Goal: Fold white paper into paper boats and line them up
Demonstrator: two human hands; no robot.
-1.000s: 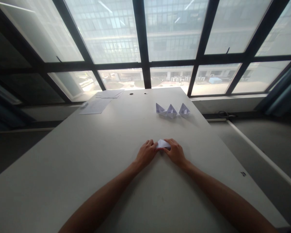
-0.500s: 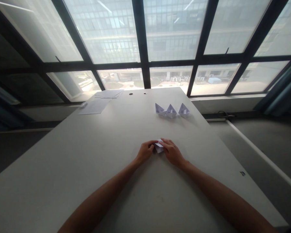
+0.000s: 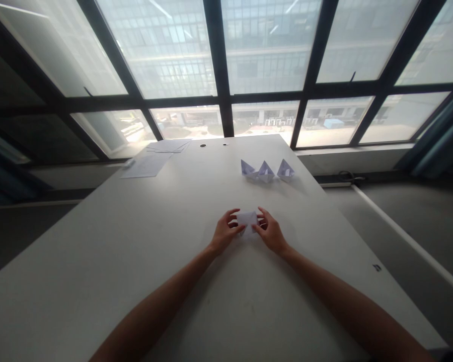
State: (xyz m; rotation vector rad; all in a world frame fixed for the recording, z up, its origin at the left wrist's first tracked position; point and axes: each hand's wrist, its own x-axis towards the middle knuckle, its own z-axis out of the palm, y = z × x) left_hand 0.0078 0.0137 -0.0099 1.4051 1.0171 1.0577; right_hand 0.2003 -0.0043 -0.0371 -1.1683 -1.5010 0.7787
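Between my two hands is a small piece of folded white paper, its upper face flat and roughly rectangular. My left hand grips its left side, thumb at the near edge and fingers curled at the far side. On the right side my right hand holds it the same way, thumb low and fingers above. Part of the paper's underside is hidden by the thumbs. Farther off stand three folded paper boats: a left one, a middle one and a right one.
Flat paper sheets lie at the far left of the white table. Two small dark holes show near its far edge, and a small dark mark is by the right edge. Large windows stand behind.
My fingers have lifted off the top of the folded paper and now hold it from both sides. Its upper face shows wider and flatter. The three boats stay put.
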